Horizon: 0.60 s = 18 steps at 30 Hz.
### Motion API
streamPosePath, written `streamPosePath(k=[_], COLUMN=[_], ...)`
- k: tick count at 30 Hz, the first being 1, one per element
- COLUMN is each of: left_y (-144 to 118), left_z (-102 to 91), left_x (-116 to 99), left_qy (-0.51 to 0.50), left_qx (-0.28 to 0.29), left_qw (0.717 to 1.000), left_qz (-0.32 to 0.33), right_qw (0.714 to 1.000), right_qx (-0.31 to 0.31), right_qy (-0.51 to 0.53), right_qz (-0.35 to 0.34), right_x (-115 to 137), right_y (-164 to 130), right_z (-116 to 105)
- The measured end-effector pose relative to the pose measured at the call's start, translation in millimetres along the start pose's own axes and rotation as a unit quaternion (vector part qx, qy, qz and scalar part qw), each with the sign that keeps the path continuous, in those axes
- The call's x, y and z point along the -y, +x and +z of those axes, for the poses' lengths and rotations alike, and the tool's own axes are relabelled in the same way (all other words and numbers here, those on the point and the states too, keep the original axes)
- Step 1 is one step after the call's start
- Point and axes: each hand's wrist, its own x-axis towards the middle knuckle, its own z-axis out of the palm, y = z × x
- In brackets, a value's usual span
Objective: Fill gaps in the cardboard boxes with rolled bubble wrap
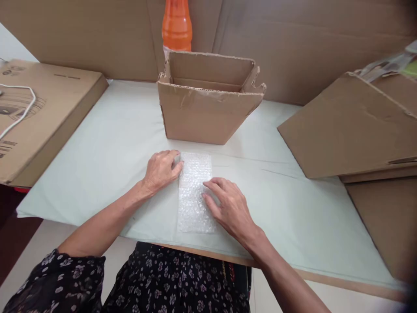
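Observation:
A rectangular piece of clear bubble wrap (193, 187) lies flat on the pale green table cover (107, 152), its long side running away from me. My left hand (161, 169) rests at its upper left corner, fingertips curled onto the edge. My right hand (228, 204) lies flat on its right side, fingers spread over the wrap. Just beyond the wrap stands a small open cardboard box (208, 111), its inside hidden from this angle.
An orange bottle (177, 24) stands behind the box against a cardboard backdrop. A large flat carton (39, 113) with a white cable on top lies at the left. Flattened cardboard sheets (352, 126) are stacked at the right.

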Motion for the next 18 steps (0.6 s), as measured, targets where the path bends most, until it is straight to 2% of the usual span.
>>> streamPosePath(k=[3,6,8,10,12,14,16,18], left_y=[-3.1,-7.2,-8.3,-8.2,-7.6,-7.2,-7.2,-7.0], left_z=[-3.1,-3.9,-5.7,-8.7,-11.8,-14.5,-16.9,-19.9], left_x=[-7.3,-17.4,-21.8,-23.2,-22.4,-21.4,-21.1,-21.0], left_qy=[-0.05,-0.192,-0.33,-0.465,-0.563,-0.624,-0.659,-0.675], left_qx=[0.05,0.098,0.124,0.151,0.169,0.173,0.183,0.195], left_qw=[0.997,0.975,0.932,0.866,0.799,0.751,0.719,0.704], left_qz=[-0.025,-0.059,-0.086,-0.109,-0.123,-0.128,-0.122,-0.103], right_qw=[0.996,0.987,0.985,0.986,0.985,0.96,0.913,0.873], right_qx=[0.062,0.102,0.104,0.098,0.088,0.082,0.072,0.042], right_qy=[-0.051,-0.105,-0.111,-0.075,0.036,0.208,0.364,0.456], right_qz=[0.032,0.07,0.084,0.11,0.148,0.169,0.169,0.17], right_x=[26.5,39.5,38.4,30.8,20.7,12.7,9.3,9.9], right_y=[26.8,43.0,45.5,44.0,41.9,41.4,43.3,46.3], right_z=[10.8,18.5,19.7,16.9,11.3,6.0,2.8,0.5])
